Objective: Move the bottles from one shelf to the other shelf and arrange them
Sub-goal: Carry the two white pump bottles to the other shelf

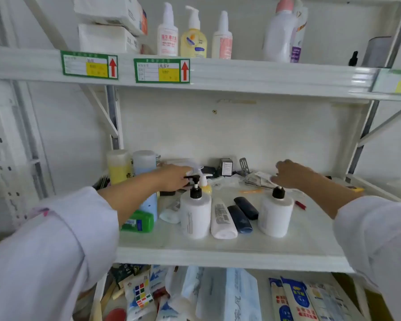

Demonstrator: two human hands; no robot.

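The middle shelf [218, 253] carries two upright white pump bottles with black heads, one left [195, 216] and one right [276, 216]. Between them lie a white tube [222, 220] and two dark blue tubes [241, 216]. My left hand [174, 178] reaches behind the left pump bottle, next to a small yellow pump bottle [206, 186] and a blurred white sprayer head [190, 163]. Its fingers are hidden, so its grip is unclear. My right hand [287, 173] hovers over papers at the back right, fingers bent, holding nothing. On the upper shelf [241, 75] stand three pump bottles [193, 38].
A green box [139, 222], a light blue bottle [149, 205], a yellow bottle [119, 166] and a pale blue jar [145, 162] crowd the middle shelf's left end. Tissue packs [107, 22] and a big pink-capped bottle [279, 35] flank the upper row. Packets fill the bottom shelf.
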